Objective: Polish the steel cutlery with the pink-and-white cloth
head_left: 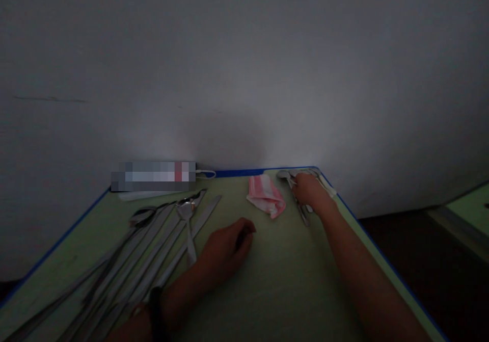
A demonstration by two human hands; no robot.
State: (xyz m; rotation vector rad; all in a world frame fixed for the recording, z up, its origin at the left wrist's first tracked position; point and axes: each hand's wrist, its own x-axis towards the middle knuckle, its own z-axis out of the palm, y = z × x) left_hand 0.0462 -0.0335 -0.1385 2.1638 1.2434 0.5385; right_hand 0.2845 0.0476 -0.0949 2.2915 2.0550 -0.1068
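My right hand (308,190) reaches to the far right corner of the table, its fingers closed down on a spoon (284,175) among several pieces of cutlery. Its fingertips are partly hidden behind the hand. My left hand (229,245) rests near the middle of the table with curled fingers, and I see nothing in it. Left of it lie a shiny spoon (187,209), a table knife (209,209) and several more long metal utensils, side by side. A crumpled pink-and-white striped cloth (266,195) lies between the two hands, apart from both.
The light green table (282,291) has a blue edge and stands against a grey wall (237,67). A blurred-out box-like object (155,176) with a white cable (206,173) sits at the back left. Another green surface (469,212) shows at the far right.
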